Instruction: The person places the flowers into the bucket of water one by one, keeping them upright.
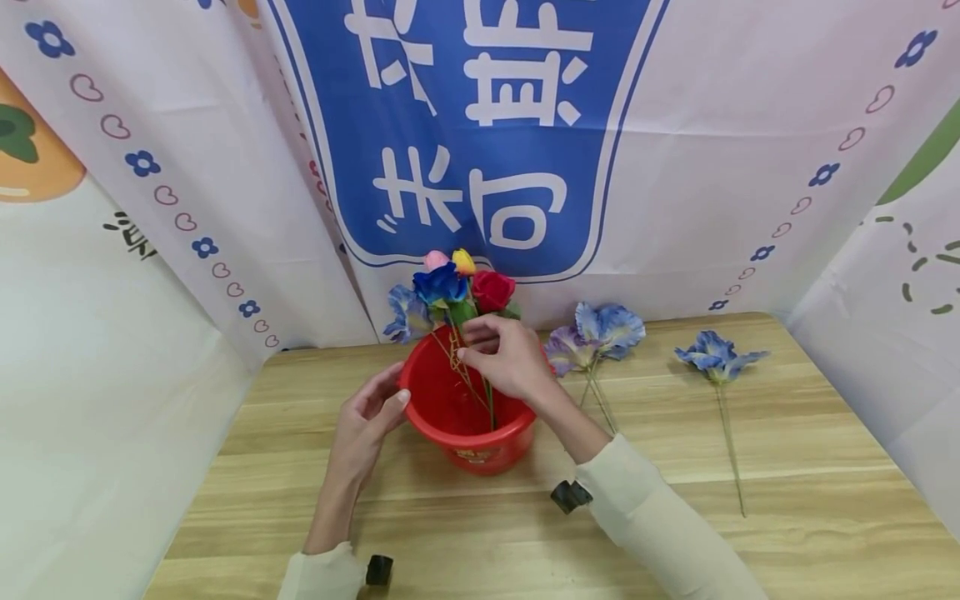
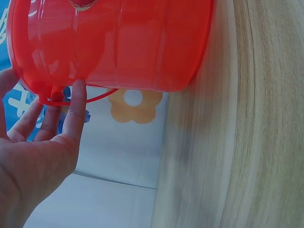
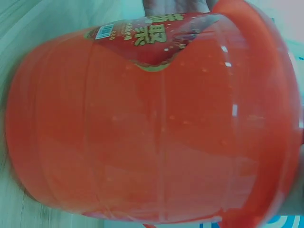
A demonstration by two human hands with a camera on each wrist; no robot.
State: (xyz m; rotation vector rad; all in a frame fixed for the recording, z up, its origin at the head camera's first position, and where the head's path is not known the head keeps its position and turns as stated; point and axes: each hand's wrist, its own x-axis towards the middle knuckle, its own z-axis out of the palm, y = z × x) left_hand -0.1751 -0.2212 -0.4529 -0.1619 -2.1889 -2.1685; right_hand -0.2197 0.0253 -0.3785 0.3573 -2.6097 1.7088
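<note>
A red plastic bucket (image 1: 487, 458) stands on the wooden table. My left hand (image 1: 360, 429) holds its left rim, thumb on top; in the left wrist view, the left hand (image 2: 42, 147) has its fingers against the outer wall near the handle. Artificial flowers lean in the bucket: a blue rose (image 1: 440, 284), a red rose (image 1: 493, 290), a yellow tulip (image 1: 463, 262), a pink bloom (image 1: 435, 261) and a pale blue iris (image 1: 408, 314). Over the bucket, my right hand (image 1: 510, 358) has curled fingers at the flower stems (image 1: 468, 385), partly hiding them. The right wrist view shows mostly bucket.
Right of the bucket lie a purple flower (image 1: 568, 348) and a blue flower (image 1: 611, 329) with crossed stems. Another blue flower (image 1: 716, 357) lies farther right. A printed cloth (image 1: 675, 208) hangs behind the table (image 1: 465, 533).
</note>
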